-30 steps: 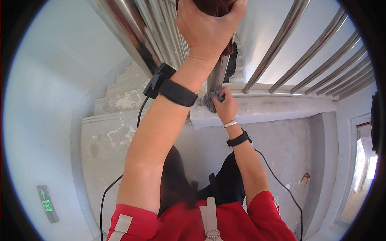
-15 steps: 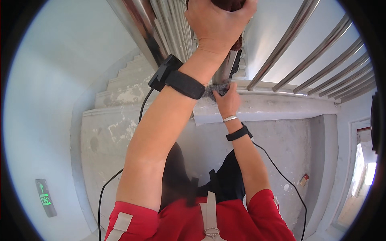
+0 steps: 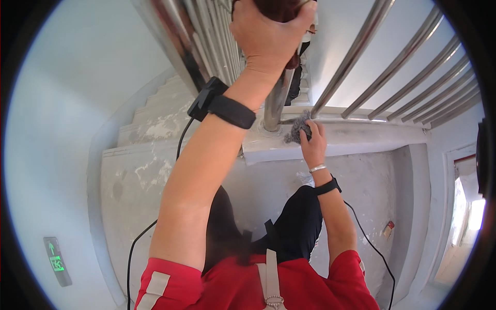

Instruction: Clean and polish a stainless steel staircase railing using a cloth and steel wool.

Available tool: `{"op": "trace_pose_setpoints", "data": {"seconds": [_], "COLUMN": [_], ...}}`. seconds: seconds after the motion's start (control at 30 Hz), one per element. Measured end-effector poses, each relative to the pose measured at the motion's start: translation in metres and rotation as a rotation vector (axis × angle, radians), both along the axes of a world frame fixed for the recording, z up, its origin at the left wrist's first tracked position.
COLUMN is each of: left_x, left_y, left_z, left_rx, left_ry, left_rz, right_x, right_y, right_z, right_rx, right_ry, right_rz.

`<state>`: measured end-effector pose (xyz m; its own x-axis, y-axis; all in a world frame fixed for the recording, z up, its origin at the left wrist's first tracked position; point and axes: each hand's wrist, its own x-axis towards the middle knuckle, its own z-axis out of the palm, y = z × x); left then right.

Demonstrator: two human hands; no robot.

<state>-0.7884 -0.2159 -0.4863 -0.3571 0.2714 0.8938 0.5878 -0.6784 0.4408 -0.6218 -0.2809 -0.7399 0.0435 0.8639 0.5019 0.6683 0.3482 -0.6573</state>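
Note:
My left hand (image 3: 268, 39) reaches up to the top of the picture, its fingers spread round a dark reddish-brown rounded handrail end (image 3: 279, 8) on top of the metal post (image 3: 275, 106). The far side of that grip is cut off by the picture's edge. Lower down and to the right, my right hand (image 3: 313, 138) is closed on a crumpled grey fuzzy cloth (image 3: 298, 129). It presses the cloth against the pale ledge (image 3: 341, 135) under the railing, just right of the post's foot.
Slanting metal bars (image 3: 356, 54) rise from the ledge on the right. Steps (image 3: 150, 126) climb at the left behind more railing. A green-lit exit sign (image 3: 57, 261) is on the left wall. A small red-and-tan object (image 3: 388, 229) lies on the floor. Cables run from both wristbands.
My right hand has moved right with the cloth, from the post's foot to the ledge beside it. My left hand keeps its hold; the view has shifted slightly.

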Motion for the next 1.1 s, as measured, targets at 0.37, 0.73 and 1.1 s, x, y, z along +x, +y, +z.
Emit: {"op": "trace_pose_setpoints", "data": {"seconds": [0.37, 0.73, 1.1], "left_x": [0.006, -0.003, -0.001], "left_y": [0.002, 0.016, 0.013], "left_z": [-0.002, -0.012, -0.011], "left_rx": [-0.084, -0.109, 0.008], "left_ry": [-0.026, -0.072, -0.025], "left_rz": [-0.145, -0.127, -0.123], "right_x": [-0.025, 0.067, 0.035], "right_y": [0.041, 0.002, 0.050], "right_z": [0.011, -0.029, -0.010], "right_rx": [-0.083, -0.135, -0.089], "right_ry": [-0.582, -0.399, -0.133], "right_rz": [0.007, -0.260, -0.115]}}
